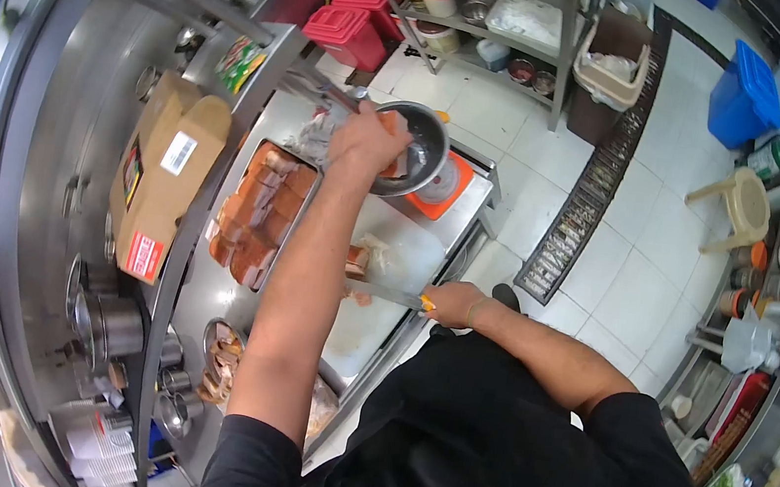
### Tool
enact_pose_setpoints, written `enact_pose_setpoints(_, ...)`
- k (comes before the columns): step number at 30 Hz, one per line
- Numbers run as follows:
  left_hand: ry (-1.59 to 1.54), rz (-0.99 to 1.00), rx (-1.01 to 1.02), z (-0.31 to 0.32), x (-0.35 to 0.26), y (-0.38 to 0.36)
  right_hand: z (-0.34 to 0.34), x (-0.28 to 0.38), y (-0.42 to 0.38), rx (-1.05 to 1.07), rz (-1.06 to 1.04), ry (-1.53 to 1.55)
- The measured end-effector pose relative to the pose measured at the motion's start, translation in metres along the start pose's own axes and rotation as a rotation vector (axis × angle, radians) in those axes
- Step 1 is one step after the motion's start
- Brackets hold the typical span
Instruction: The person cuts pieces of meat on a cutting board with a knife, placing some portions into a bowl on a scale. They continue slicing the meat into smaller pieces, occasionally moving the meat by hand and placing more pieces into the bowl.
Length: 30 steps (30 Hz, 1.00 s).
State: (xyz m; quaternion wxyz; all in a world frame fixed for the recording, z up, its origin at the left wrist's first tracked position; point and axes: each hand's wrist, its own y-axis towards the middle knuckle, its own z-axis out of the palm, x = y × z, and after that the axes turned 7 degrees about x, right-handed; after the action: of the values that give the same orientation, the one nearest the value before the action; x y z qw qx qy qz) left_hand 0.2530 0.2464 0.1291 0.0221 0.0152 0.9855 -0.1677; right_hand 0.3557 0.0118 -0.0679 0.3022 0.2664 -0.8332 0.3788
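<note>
Now, reading my view from left to right:
Cardboard box: I see the cardboard box (163, 174) at nine o'clock, lying on the steel shelf (204, 217).
Meat tray: just right of it the tray of cut meat (259, 215) sits on the counter, near ten o'clock from the board.
Left hand: my left hand (365, 138) reaches to twelve o'clock, clenched around something at the rim of the metal bowl (415, 150); what it grips I cannot tell.
Scale: the bowl rests on the orange scale (446, 188).
Cutting board: the white cutting board (383, 292) lies at centre with meat pieces (360, 261) on it.
Right hand: my right hand (456, 303) grasps the knife (383, 293), blade pointing to nine o'clock over the board, beside the meat.
</note>
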Motion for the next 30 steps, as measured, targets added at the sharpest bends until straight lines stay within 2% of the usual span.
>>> enact_pose_setpoints(6,0.057,-0.050,0.012,0.024,-0.008,0.003,0.002,-0.007,0.002,0.019,-0.005,0.032)
enact_pose_setpoints(22,0.115,-0.077,0.018,0.025,-0.005,-0.003,-0.008,-0.012,0.010,0.062,-0.018,0.012)
enact_pose_setpoints(30,-0.065,0.015,-0.051,0.027,0.007,-0.003,-0.012,-0.010,0.009,0.093,0.030,0.008)
